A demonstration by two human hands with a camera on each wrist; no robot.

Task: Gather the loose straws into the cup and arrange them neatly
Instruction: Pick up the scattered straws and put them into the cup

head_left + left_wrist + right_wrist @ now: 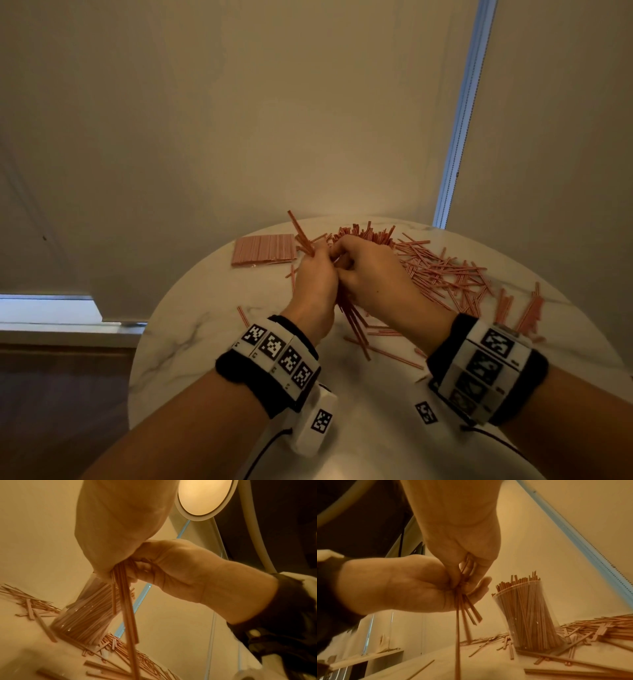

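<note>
Both hands meet above the round marble table (191, 346) and grip one bundle of red-and-white striped straws (352, 325). My left hand (320, 255) holds its upper part, with straw ends poking out above the fist. My right hand (339, 250) pinches the same bundle (464, 608) from the right, and the lower ends fan out unevenly toward the table. Just behind the hands stands the clear plastic cup (527, 615), upright and packed with straws; it also shows in the left wrist view as the cup (85, 612). Several loose straws (445, 270) lie scattered right of it.
A flat sealed packet of straws (263, 250) lies at the table's far left. More loose straws (527, 308) lie near the right edge, and a few (387, 353) lie under the hands. A wall stands close behind the table.
</note>
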